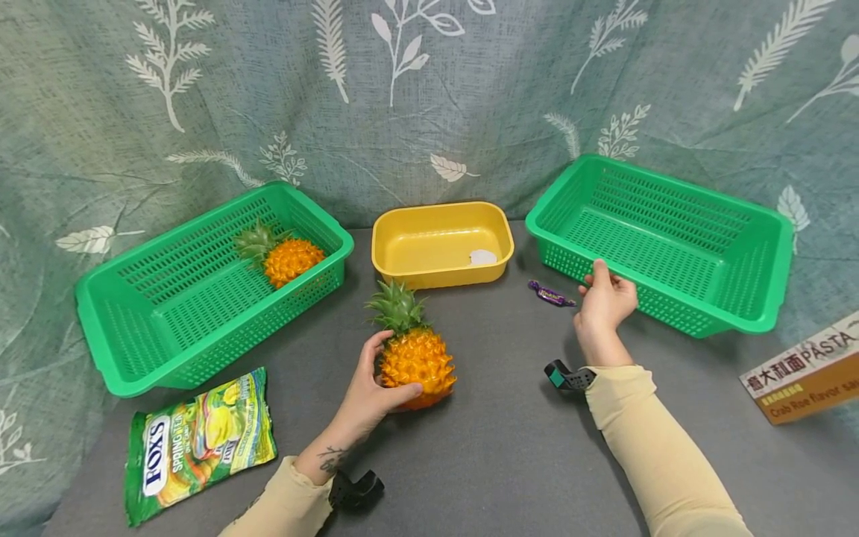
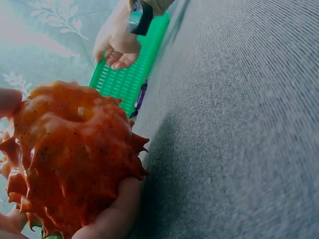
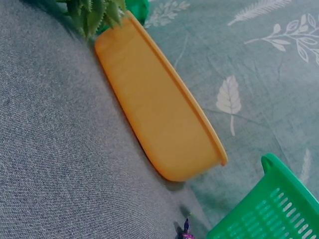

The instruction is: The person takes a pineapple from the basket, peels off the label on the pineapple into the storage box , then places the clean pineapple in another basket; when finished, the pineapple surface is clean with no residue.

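Observation:
My left hand (image 1: 379, 384) grips a small orange pineapple (image 1: 417, 365) with a spiky green crown, thumb on the near side and fingers at the left. The left wrist view shows the fruit's knobbly base (image 2: 75, 154) close up. By the near rim of the right green basket (image 1: 671, 298), my right hand (image 1: 606, 302) has loosely curled fingers and nothing visible in them; whether it touches the rim I cannot tell. Left of that hand lies a purple wrapped candy (image 1: 552, 294). The right wrist view does not show the hand.
Another pineapple (image 1: 293, 261) lies inside the left green basket (image 1: 221, 339). A yellow tray (image 1: 439, 280) with a white piece (image 1: 482, 257) stands between the baskets. At the front left is a FOX'S candy bag (image 1: 201, 444); a pasta box (image 1: 805, 369) stands at the right edge.

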Action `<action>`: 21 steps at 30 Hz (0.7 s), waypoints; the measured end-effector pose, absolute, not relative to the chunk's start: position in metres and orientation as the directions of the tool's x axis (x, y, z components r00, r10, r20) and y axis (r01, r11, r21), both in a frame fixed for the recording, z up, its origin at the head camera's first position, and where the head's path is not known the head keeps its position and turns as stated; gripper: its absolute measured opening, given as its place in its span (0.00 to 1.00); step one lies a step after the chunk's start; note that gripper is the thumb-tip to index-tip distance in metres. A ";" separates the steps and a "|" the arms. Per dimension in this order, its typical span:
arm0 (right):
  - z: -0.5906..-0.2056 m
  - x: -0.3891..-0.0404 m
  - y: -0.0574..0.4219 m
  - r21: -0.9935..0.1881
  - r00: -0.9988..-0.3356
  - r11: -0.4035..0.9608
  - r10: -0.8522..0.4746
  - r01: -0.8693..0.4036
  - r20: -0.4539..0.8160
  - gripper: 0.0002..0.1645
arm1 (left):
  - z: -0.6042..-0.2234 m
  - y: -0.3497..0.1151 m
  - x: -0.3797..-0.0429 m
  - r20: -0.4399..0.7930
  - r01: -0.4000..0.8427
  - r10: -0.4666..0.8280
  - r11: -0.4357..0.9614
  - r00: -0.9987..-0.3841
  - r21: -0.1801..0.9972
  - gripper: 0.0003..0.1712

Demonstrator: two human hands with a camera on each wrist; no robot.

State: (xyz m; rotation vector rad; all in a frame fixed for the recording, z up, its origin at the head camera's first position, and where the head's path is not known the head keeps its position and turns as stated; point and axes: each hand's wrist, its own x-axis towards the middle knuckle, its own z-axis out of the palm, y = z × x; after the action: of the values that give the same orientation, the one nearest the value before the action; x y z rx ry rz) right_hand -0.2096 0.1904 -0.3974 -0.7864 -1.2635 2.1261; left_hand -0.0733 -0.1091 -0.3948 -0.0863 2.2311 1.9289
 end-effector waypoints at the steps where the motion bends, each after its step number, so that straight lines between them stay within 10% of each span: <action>1: -0.398 -0.210 0.191 -0.898 -0.685 -0.413 0.699 -0.150 -0.207 0.09 | -0.394 -0.110 -0.073 -0.178 -0.163 0.078 0.164 -0.981 0.973 0.47; 21: -0.399 -0.211 0.192 -0.885 -0.668 -0.421 0.719 -0.201 -0.191 0.10 | -0.359 -0.128 -0.057 -0.114 -0.064 0.244 0.206 -0.963 0.977 0.48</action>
State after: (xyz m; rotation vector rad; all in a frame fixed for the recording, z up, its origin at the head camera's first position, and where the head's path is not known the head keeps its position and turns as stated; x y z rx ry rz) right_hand -0.2115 0.1915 -0.3995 -0.7635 -1.2089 2.1148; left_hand -0.0567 -0.1279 -0.3593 0.1714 2.2373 1.8307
